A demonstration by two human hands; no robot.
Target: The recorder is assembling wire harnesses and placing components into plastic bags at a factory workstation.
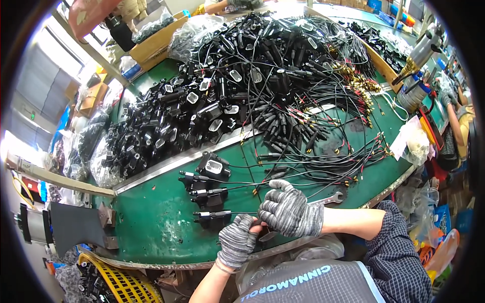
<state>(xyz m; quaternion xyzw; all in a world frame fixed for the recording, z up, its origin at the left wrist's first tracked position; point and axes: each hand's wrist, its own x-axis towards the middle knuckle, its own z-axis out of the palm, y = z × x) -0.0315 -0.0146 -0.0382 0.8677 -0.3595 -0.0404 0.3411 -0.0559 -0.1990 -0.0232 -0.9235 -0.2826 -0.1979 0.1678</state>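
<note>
Both hands wear grey striped knit gloves with bare fingertips and meet near the table's front edge. My left hand (pixel 237 241) is closed in a pinch at a small dark part (pixel 268 236) with an oval face, mostly hidden by the fingers. Just right of it, my right hand (pixel 289 211) is curled closed over the same spot; its grip is hidden. A metal wrench (pixel 332 198) extends from behind the right hand; I cannot tell whether the hand grips it. Beyond the hands, several black cabled units (pixel 209 216) lie in a column, their cables running right.
A large heap of black cabled units (pixel 197 101) covers the far side, behind a metal strip (pixel 187 157). Loose cable ends (pixel 353 151) spread right. A grey machine part (pixel 76 227) and yellow basket (pixel 126 285) stand left. A power driver (pixel 121 33) hangs overhead. Other people work beyond.
</note>
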